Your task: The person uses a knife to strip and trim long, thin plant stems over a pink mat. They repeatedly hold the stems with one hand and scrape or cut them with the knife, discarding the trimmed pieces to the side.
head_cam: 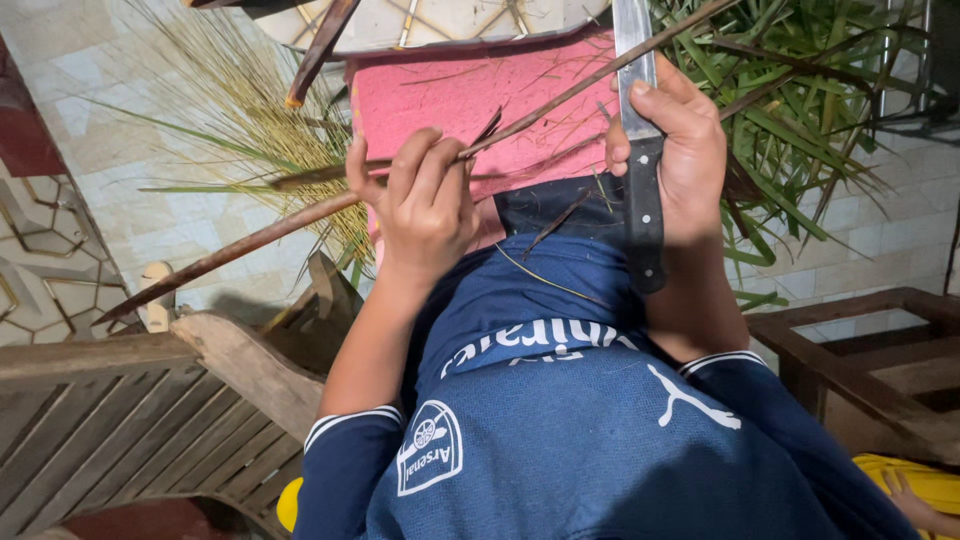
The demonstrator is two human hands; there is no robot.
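Note:
My left hand (425, 205) is closed around a long thin brown palm-leaf rib (560, 100) that runs from lower left to upper right across a pink cloth (450, 100) on my lap. My right hand (675, 150) grips a knife with a black handle (645, 225); its steel blade (632, 40) points away from me and crosses the rib near the top of the view. Thin fibres lie on the pink cloth and on my blue shirt (560, 420).
A pile of green palm leaves (800, 110) lies at the right, dry yellowish strips (250, 110) at the left, on a tiled floor (130, 150). Wooden chair arms stand at left (200, 360) and right (870, 350). A yellow object (910, 480) sits at lower right.

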